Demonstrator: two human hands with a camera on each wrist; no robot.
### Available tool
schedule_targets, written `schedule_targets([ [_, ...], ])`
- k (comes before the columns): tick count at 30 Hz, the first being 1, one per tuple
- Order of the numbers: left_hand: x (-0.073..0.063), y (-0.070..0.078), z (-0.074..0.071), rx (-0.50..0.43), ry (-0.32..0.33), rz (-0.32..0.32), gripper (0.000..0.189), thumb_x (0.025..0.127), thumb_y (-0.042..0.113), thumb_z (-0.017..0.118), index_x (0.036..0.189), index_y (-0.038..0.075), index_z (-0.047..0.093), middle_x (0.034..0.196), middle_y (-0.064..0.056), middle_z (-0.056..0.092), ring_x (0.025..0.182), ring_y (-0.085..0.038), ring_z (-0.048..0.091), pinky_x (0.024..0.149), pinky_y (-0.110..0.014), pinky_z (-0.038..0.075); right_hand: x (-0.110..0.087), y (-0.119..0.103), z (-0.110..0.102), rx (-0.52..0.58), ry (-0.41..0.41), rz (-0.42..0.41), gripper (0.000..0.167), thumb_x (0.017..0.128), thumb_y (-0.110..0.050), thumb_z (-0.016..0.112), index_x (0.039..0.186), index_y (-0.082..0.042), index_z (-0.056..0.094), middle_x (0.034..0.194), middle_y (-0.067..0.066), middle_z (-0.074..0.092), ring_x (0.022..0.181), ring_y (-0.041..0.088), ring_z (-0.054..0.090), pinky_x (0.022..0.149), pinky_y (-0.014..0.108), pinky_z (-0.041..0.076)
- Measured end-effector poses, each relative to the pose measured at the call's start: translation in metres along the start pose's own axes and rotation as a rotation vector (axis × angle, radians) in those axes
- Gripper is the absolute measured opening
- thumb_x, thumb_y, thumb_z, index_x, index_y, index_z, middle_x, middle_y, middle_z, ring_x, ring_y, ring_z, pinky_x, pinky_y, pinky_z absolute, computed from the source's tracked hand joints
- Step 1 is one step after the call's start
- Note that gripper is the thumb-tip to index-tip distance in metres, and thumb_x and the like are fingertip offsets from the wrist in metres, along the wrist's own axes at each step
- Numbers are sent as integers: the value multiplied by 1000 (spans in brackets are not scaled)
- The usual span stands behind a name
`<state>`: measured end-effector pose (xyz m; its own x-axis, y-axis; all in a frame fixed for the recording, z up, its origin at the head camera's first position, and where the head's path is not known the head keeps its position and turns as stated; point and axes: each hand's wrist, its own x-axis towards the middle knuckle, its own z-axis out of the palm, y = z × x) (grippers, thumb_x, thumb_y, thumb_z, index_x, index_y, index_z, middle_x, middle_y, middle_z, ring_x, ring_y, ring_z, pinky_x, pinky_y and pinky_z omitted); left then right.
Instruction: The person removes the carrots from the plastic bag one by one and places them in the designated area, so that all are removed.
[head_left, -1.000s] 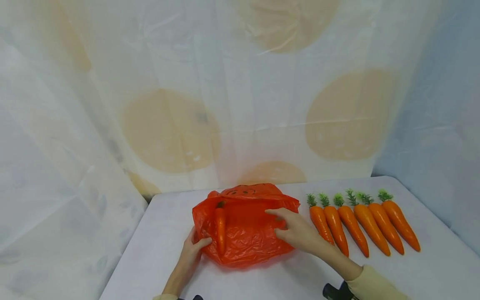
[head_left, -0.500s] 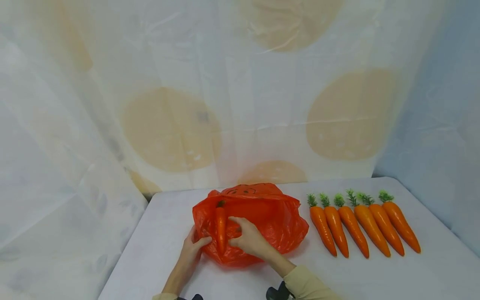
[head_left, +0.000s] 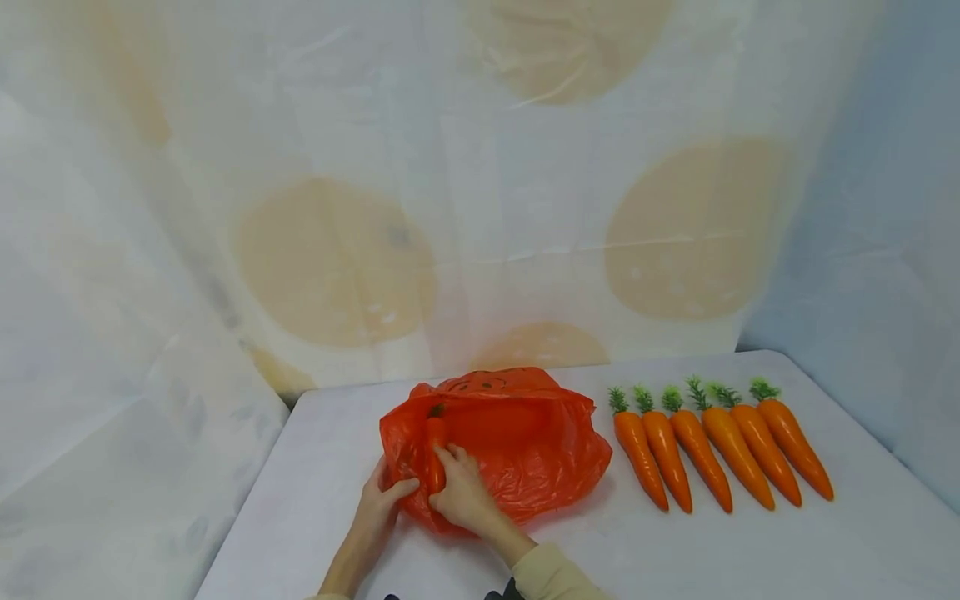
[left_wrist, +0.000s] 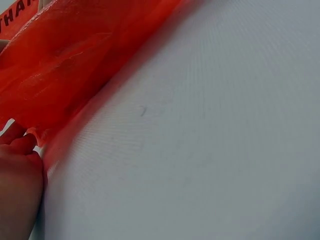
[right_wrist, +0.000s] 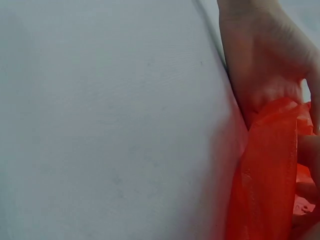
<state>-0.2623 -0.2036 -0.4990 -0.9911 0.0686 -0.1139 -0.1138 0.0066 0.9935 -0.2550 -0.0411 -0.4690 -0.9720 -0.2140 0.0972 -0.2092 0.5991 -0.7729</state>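
Note:
A crinkled red plastic bag (head_left: 551, 462) with a printed face lies with its mouth spread toward me. My left hand (head_left: 377, 502) grips the bag's left edge, thumb over the plastic and fingers behind it. Inside the bag's left part lies an orange carrot (head_left: 436, 432), its dark green top toward the back. My right hand (head_left: 465, 496) reaches into the mouth and holds this carrot near its lower half, partly covering it. The left wrist view shows red plastic (left_wrist: 60, 70) above a hand; in the right wrist view the bag (right_wrist: 265, 185) hides part of the fingers.
To the right of the bag, several orange carrots (head_left: 637, 454) with green tops lie side by side in a row on the white table (head_left: 300, 492). Behind the table hangs a pale sheet (head_left: 517, 208) with large tan circles.
My right hand has moved left from the bag's right side to the carrot inside and taken hold of it. My left hand has kept its grip on the bag.

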Motion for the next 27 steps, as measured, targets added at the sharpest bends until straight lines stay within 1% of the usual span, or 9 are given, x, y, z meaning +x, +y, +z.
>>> schedule_targets([
  [4, 0, -1, 0, 13, -3, 9, 74, 91, 23, 63, 155, 17, 25, 154, -10, 39, 135, -29, 42, 109, -40, 43, -3, 4, 3, -49, 6, -43, 66, 75, 2, 73, 138, -3, 53, 135, 22, 51, 125, 44, 47, 103, 57, 44],
  [6, 0, 0, -1, 8, -4, 7, 74, 91, 23, 63, 155, 18, 26, 153, -9, 39, 134, -28, 43, 108, -39, 44, -4, 5, 3, -48, 9, -58, 62, 75, 6, 70, 135, -2, 56, 133, 22, 52, 123, 43, 48, 103, 56, 43],
  [9, 0, 0, -1, -4, -1, -1, 74, 92, 24, 63, 155, 19, 25, 153, -9, 40, 133, -27, 44, 106, -37, 45, -5, 6, 2, -30, 10, -58, 58, 74, 10, 66, 131, -2, 59, 133, 23, 52, 121, 43, 49, 102, 55, 44],
  [12, 0, 0, -2, -17, 3, -10, 74, 92, 23, 64, 155, 20, 26, 153, -8, 40, 133, -27, 44, 106, -36, 45, -4, 4, -1, -22, 8, -39, 56, 75, 11, 66, 129, -1, 60, 132, 23, 52, 118, 42, 50, 101, 55, 45],
  [15, 0, -1, -2, -10, 0, -9, 74, 92, 24, 64, 155, 20, 26, 153, -7, 40, 133, -26, 44, 106, -36, 45, -4, 2, -2, -44, 17, -30, 52, 76, 7, 71, 127, -1, 62, 130, 22, 53, 116, 42, 51, 99, 55, 47],
  [18, 0, -2, -2, 0, 0, -9, 74, 91, 24, 64, 155, 21, 27, 153, -7, 40, 133, -26, 44, 107, -37, 44, -5, 1, 0, -82, 50, -36, 49, 76, 4, 74, 124, -1, 63, 125, 22, 56, 112, 40, 54, 98, 54, 47],
  [23, 0, -2, -1, 2, -2, -19, 75, 91, 25, 65, 156, 21, 26, 153, -7, 40, 133, -26, 43, 107, -38, 44, -6, 1, 4, -146, 137, -38, 46, 75, 6, 71, 120, -1, 65, 119, 21, 61, 107, 39, 58, 95, 51, 50],
  [27, 2, -1, 0, 3, -3, -16, 74, 91, 24, 65, 155, 22, 28, 152, -7, 42, 132, -26, 45, 106, -37, 46, -4, -1, 1, -140, 171, -8, 46, 75, 7, 71, 121, -1, 65, 118, 21, 62, 106, 41, 60, 91, 50, 53],
])
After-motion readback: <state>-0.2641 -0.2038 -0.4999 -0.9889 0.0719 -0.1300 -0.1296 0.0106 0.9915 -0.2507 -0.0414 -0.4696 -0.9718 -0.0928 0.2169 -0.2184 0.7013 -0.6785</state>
